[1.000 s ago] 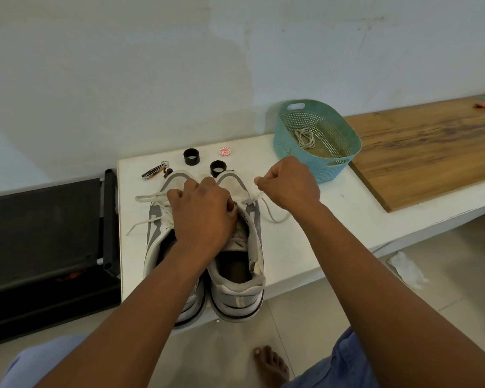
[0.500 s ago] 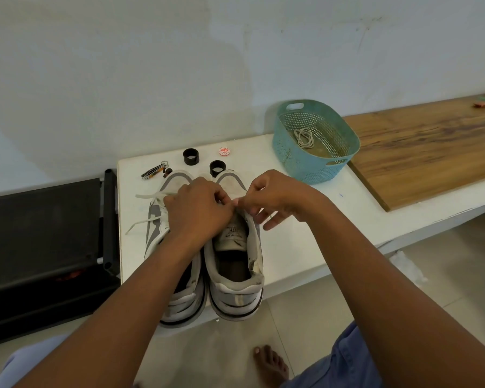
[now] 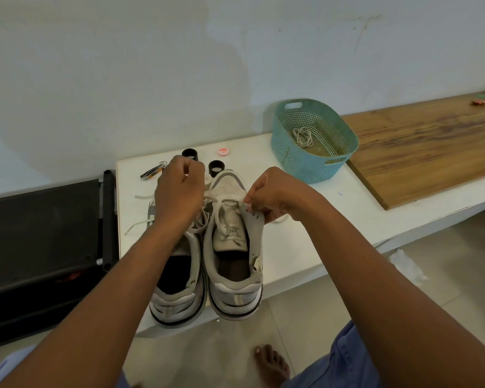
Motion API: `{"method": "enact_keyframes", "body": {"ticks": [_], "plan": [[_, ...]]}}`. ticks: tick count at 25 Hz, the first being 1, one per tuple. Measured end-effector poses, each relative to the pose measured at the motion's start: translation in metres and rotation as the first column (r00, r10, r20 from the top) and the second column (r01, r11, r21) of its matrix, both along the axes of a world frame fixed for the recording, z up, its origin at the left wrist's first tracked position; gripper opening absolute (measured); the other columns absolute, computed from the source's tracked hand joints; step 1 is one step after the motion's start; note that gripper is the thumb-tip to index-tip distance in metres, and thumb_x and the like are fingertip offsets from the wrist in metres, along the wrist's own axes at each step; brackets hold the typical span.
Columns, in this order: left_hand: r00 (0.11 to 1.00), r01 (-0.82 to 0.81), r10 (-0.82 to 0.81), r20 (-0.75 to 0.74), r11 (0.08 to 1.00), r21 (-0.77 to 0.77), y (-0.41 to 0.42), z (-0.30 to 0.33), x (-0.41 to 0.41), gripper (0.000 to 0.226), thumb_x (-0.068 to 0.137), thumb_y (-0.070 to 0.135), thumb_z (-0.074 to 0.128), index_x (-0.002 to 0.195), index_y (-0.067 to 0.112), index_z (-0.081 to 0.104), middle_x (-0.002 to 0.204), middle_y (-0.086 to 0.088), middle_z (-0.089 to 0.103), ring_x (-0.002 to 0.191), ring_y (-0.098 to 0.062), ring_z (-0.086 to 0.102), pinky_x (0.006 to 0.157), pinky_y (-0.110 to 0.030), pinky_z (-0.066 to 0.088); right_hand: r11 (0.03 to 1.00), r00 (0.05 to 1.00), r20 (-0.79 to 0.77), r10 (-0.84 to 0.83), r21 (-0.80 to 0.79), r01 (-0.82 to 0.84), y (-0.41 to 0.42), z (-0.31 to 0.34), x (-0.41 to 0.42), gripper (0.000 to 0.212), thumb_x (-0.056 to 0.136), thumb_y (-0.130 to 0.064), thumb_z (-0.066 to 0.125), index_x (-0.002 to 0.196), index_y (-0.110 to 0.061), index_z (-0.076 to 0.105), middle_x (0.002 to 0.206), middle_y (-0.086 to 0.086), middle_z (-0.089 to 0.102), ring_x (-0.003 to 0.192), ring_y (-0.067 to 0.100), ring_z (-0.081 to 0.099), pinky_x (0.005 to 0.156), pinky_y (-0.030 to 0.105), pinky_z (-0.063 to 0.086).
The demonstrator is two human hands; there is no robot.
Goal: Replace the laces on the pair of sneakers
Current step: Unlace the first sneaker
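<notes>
Although a lace (image 3: 220,199) crosses the lowest eyelets of the right sneaker (image 3: 233,247), the job looks early: the tongue lies bare above that one crossing, so most of the eyelets there seem unthreaded. Whether this lace is the old one coming out or the new one going in, I cannot tell. The left sneaker (image 3: 179,275) has laces lying loose over its front and trailing onto the table (image 3: 305,233), so it also needs work. A coiled cord (image 3: 303,137) lies in the basket (image 3: 314,166), possibly a lace; I cannot say which kind. The left hand (image 3: 178,191) is raised over the toe of the left sneaker, fingers curled as if pinching a lace end, though the grip itself is hidden. The right hand (image 3: 272,196) pinches the outer eyelet flap of the right sneaker, near the lace crossing. Both sneakers stand side by side on the table's near edge, heels toward the person, under the two hands.
</notes>
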State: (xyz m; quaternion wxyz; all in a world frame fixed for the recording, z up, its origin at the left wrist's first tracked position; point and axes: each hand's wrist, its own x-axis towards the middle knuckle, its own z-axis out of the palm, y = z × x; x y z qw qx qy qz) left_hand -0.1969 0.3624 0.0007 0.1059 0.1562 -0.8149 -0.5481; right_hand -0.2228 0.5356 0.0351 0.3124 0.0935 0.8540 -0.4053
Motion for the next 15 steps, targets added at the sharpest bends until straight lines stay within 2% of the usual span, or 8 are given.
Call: {"method": "enact_keyframes", "body": {"ticks": [2, 4, 6, 8, 10, 13, 15], "plan": [[0.99, 0.131, -0.138, -0.025, 0.975, -0.181, 0.0, -0.001, 0.004, 0.024, 0.09, 0.05, 0.056, 0.087, 0.028, 0.065, 0.088, 0.012, 0.067, 0.081, -0.012, 0.063, 0.078, -0.04, 0.051, 1.0, 1.0, -0.016, 0.005, 0.003, -0.005, 0.0, -0.001, -0.001, 0.024, 0.088, 0.011, 0.071, 0.112, 0.007, 0.07, 0.093, 0.02, 0.071, 0.073, 0.029, 0.071, 0.06, 0.035, 0.063], [0.961, 0.26, -0.273, 0.045, 0.837, -0.482, 0.005, -0.011, 0.009, 0.027, 0.083, 0.06, 0.064, 0.089, 0.035, 0.071, 0.096, 0.014, 0.067, 0.09, -0.013, 0.063, 0.082, -0.038, 0.05, 1.0, 0.999, -0.037, 0.016, 0.015, -0.015, 0.0, -0.003, -0.002, 0.022, 0.087, 0.009, 0.073, 0.109, 0.005, 0.072, 0.096, 0.022, 0.072, 0.076, 0.031, 0.073, 0.067, 0.038, 0.065], [0.952, 0.278, -0.285, 0.107, 0.672, -0.686, 0.011, -0.023, 0.01, 0.027, 0.081, 0.059, 0.069, 0.093, 0.036, 0.076, 0.1, 0.007, 0.065, 0.097, -0.021, 0.062, 0.084, -0.043, 0.051, 1.0, 0.999, -0.046, 0.018, 0.014, -0.017, 0.001, -0.003, -0.003, 0.021, 0.087, 0.009, 0.073, 0.107, 0.005, 0.073, 0.099, 0.024, 0.073, 0.079, 0.033, 0.074, 0.068, 0.039, 0.065], [0.96, 0.256, -0.246, 0.131, 0.595, -0.762, 0.013, -0.028, 0.009, 0.023, 0.084, 0.055, 0.072, 0.094, 0.035, 0.078, 0.101, 0.004, 0.064, 0.098, -0.024, 0.06, 0.081, -0.042, 0.05, 1.0, 0.999, -0.04, 0.014, 0.004, -0.014, 0.002, -0.004, -0.002, 0.02, 0.087, 0.009, 0.073, 0.107, 0.006, 0.073, 0.096, 0.023, 0.073, 0.076, 0.032, 0.074, 0.063, 0.037, 0.065], [0.966, 0.238, -0.233, 0.113, 0.622, -0.746, 0.013, -0.029, 0.008, 0.016, 0.086, 0.048, 0.073, 0.09, 0.034, 0.078, 0.102, 0.004, 0.065, 0.099, -0.025, 0.061, 0.082, -0.042, 0.049, 1.0, 0.999, -0.033, 0.008, -0.001, -0.008, 0.002, -0.004, -0.003, 0.02, 0.087, 0.009, 0.073, 0.107, 0.007, 0.072, 0.092, 0.021, 0.073, 0.072, 0.03, 0.073, 0.062, 0.036, 0.064], [0.983, 0.178, -0.177, 0.052, 0.839, -0.514, 0.014, -0.026, 0.009, 0.008, 0.085, 0.038, 0.072, 0.079, 0.034, 0.07, 0.1, 0.011, 0.064, 0.099, -0.023, 0.062, 0.089, -0.049, 0.05, 1.0, 1.0, -0.029, -0.005, -0.013, 0.005, 0.002, -0.003, -0.002, 0.017, 0.087, 0.011, 0.071, 0.104, 0.007, 0.069, 0.089, 0.022, 0.07, 0.072, 0.031, 0.072, 0.068, 0.04, 0.064], [0.992, 0.121, -0.125, 0.013, 0.917, -0.381, 0.016, -0.024, 0.008, 0.009, 0.09, 0.031, 0.065, 0.082, 0.033, 0.063, 0.102, 0.013, 0.061, 0.099, -0.019, 0.061, 0.093, -0.052, 0.049, 1.0, 0.999, -0.034, -0.007, -0.019, 0.007, 0.002, -0.003, -0.002, 0.016, 0.089, 0.012, 0.069, 0.1, 0.003, 0.064, 0.088, 0.023, 0.069, 0.072, 0.032, 0.071, 0.068, 0.042, 0.064]]}}
